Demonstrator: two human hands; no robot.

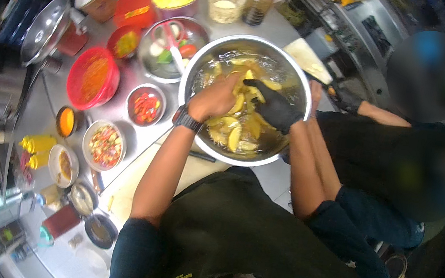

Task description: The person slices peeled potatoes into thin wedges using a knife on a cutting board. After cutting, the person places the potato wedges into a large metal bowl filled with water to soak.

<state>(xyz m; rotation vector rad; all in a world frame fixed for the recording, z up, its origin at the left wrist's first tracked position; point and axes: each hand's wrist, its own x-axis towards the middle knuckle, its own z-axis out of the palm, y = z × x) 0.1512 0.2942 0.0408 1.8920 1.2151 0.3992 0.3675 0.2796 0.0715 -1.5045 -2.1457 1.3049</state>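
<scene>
A wide stainless steel bowl holds yellow potato wedges in clear liquid. Both my hands reach into it from its near side. My left hand, bare and with a black watch at the wrist, has its fingers among the wedges near the middle. Facing it, my right hand wears a black glove; its fingers are spread over and between wedges. Wedges and liquid hide the fingertips, so I cannot tell whether either hand grips a piece.
A co-worker's gloved hand holds a knife by a white cutting board at right; their other arm passes close beside mine. Left stand a steel bowl with vegetables and scissors, a red bowl and chopped salsa.
</scene>
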